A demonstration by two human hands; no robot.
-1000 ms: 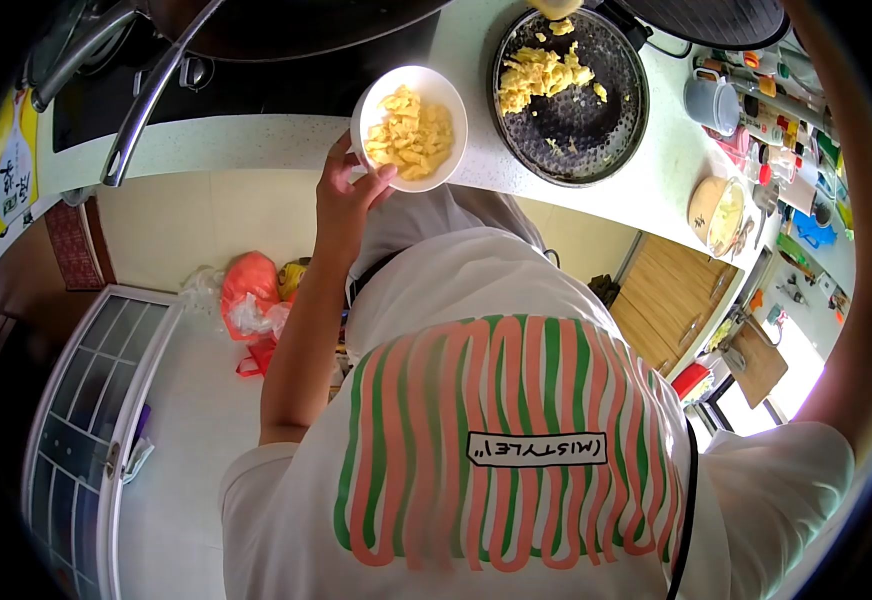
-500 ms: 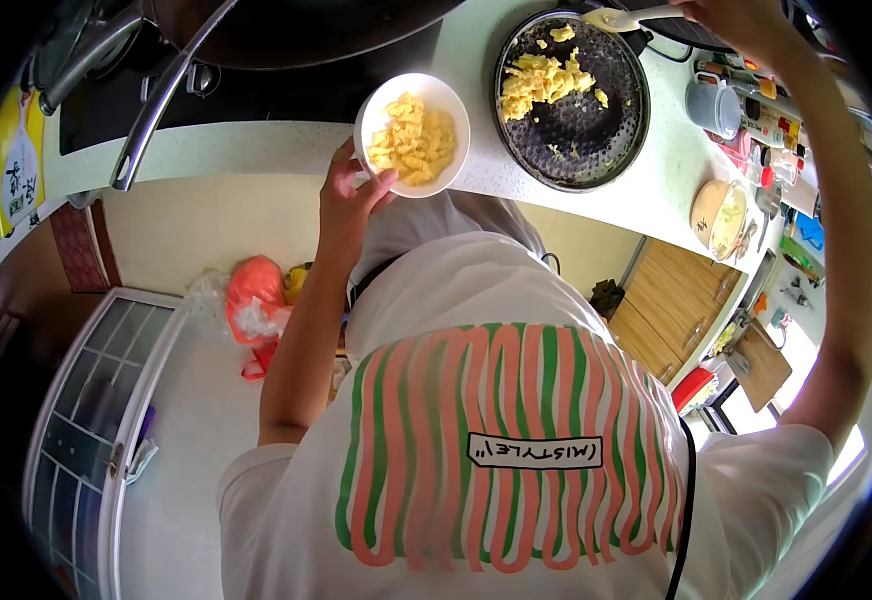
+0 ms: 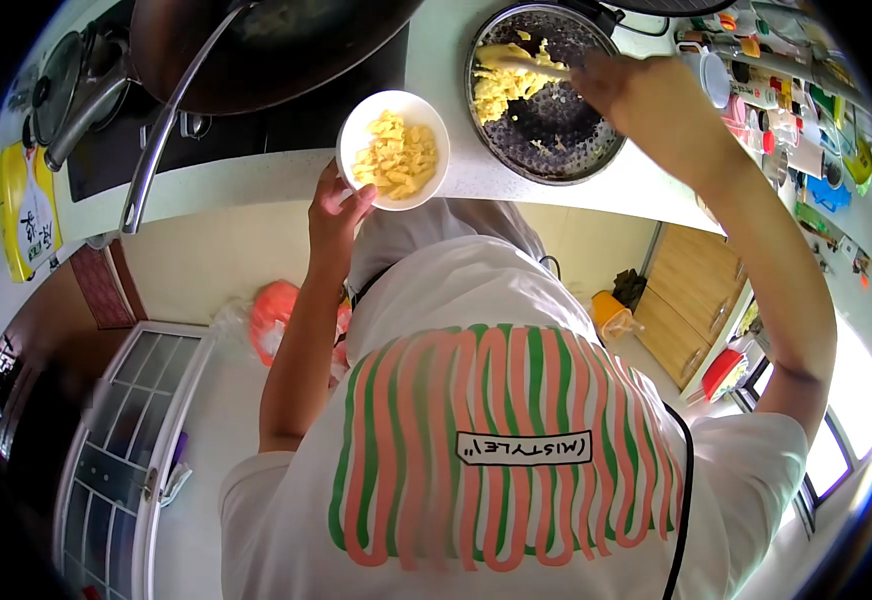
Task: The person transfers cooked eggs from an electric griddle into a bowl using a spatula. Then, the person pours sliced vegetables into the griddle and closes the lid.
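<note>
Inward over the pan (image 3: 566,125) comes my right hand (image 3: 606,88), fingers closed round the spatula (image 3: 541,68), its blade at the egg (image 3: 501,95). My left hand (image 3: 334,220) grips the bowl (image 3: 358,125) at its rim beside the pan, likely keeping it steady.

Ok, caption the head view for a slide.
Left hand holding a bowl of egg, right hand a spatula over the pan.
</note>
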